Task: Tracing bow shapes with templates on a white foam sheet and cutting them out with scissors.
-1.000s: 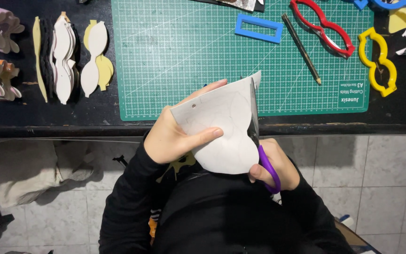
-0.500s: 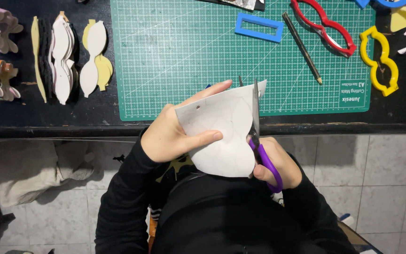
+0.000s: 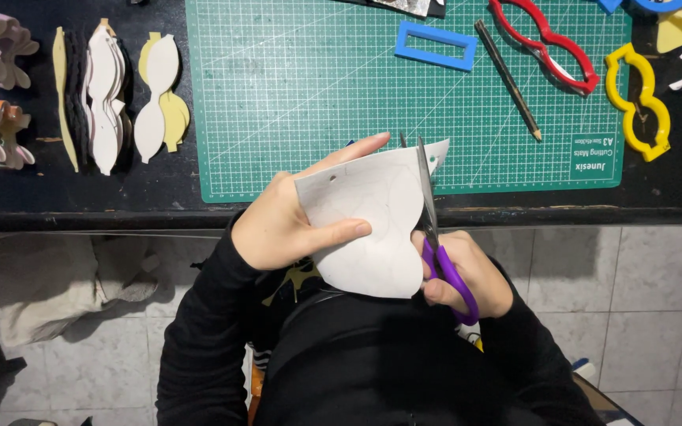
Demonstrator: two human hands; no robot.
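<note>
While the left hand pinches the white curved card sheet steady, the right hand, at its 3 o'clock, grips purple-handled scissors slicing its edge.

The white card sheet is held up in the air just off the counter's near edge, over the person's lap, its upper part overlapping the near edge of the counter. It is pale and matte, with faint pencilled curves on its face and a small punched hole near its upper left corner. Its lower outline is already rounded, while the top right corner stays pointed. The purple-handled scissors stand almost upright along the sheet's right edge, slim metal blades pointing away toward the counter, their tips above the sheet's top edge.
</note>
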